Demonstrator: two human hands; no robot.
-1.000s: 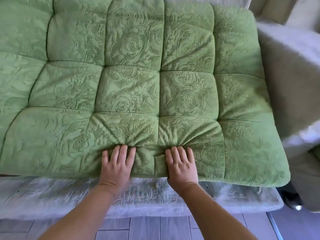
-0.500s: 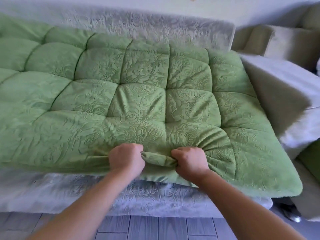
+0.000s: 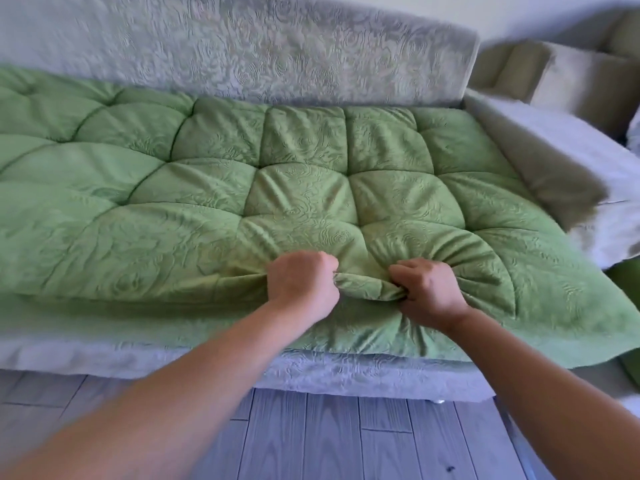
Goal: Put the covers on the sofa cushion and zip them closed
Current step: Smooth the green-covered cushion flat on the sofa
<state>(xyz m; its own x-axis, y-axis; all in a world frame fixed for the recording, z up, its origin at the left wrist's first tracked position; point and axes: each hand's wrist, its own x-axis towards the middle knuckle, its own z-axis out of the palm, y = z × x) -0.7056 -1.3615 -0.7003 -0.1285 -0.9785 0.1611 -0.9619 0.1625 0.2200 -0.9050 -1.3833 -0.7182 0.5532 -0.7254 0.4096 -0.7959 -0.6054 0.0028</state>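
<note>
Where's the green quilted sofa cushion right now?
In the head view, the green quilted sofa cushion lies across the pale grey embossed sofa, before its backrest; the left hand and right hand grip its near edge.

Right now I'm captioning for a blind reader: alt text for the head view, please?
The left hand and right hand grip a bunched fold at the front edge of a green quilted cushion lying on a grey sofa.

We see open room over the green quilted cushion (image 3: 214,202). Behind it the grey embossed sofa backrest (image 3: 277,53) blocks the way, and the pale fuzzy cushion (image 3: 554,168) closes the right side.
</note>
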